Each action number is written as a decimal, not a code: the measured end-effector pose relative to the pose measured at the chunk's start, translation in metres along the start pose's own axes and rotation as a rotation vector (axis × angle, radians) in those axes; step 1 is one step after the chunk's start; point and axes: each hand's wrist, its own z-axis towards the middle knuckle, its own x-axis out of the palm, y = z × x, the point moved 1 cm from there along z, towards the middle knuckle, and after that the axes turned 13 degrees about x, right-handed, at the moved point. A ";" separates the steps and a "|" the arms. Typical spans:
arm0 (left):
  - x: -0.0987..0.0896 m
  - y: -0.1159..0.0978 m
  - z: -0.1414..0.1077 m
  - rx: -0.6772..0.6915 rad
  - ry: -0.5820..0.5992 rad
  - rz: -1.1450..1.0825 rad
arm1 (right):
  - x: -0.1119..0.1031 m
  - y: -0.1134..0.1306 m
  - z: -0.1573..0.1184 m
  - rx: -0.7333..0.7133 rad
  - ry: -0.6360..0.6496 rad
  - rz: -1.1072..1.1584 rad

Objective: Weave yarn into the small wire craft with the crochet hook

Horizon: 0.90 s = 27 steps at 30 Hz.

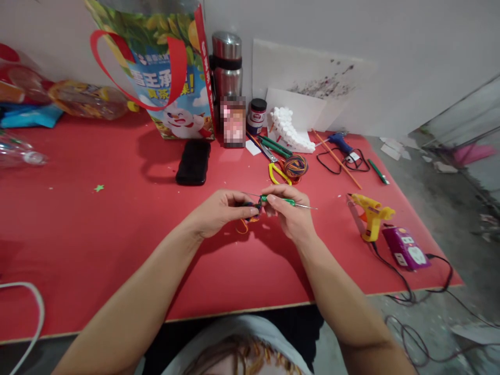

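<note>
My left hand [224, 211] pinches a small piece of dark multicoloured crochet work [253, 212], with an orange loop of yarn [242, 227] hanging below it. In my right hand [291, 208] is a crochet hook [288, 201] with a green handle, its thin metal end sticking out to the right. Both hands meet over the front middle of the red table, and the hook's other end touches the work between them. My fingers hide much of the piece. Behind my right hand rests a ball of multicoloured yarn [296, 165].
Yellow-handled scissors [279, 173] lie beside the yarn ball, and a black phone [194, 162] lies left of them. A yellow glue gun [371, 213] and a purple power strip [406, 247] sit at right with cables. Behind stand a large printed bag [183, 117] and a steel tumbler [227, 78].
</note>
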 end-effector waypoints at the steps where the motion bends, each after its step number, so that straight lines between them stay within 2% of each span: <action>1: 0.000 0.001 0.000 -0.004 -0.020 -0.011 | 0.000 0.000 0.000 0.003 0.003 0.007; 6: 0.000 0.002 0.001 0.012 -0.092 -0.059 | 0.003 0.004 0.001 0.035 0.005 0.133; 10: 0.002 -0.002 0.000 0.047 -0.047 -0.054 | 0.003 0.008 0.002 0.079 0.037 0.209; 14: 0.004 -0.005 -0.002 -0.009 -0.034 -0.082 | -0.002 0.010 0.003 0.054 0.031 0.179; 17: 0.003 -0.005 -0.003 0.009 -0.055 -0.076 | -0.006 0.012 0.003 0.020 0.021 0.138; 27: 0.006 -0.001 -0.003 0.001 -0.173 -0.092 | -0.006 0.011 0.004 0.019 0.010 0.146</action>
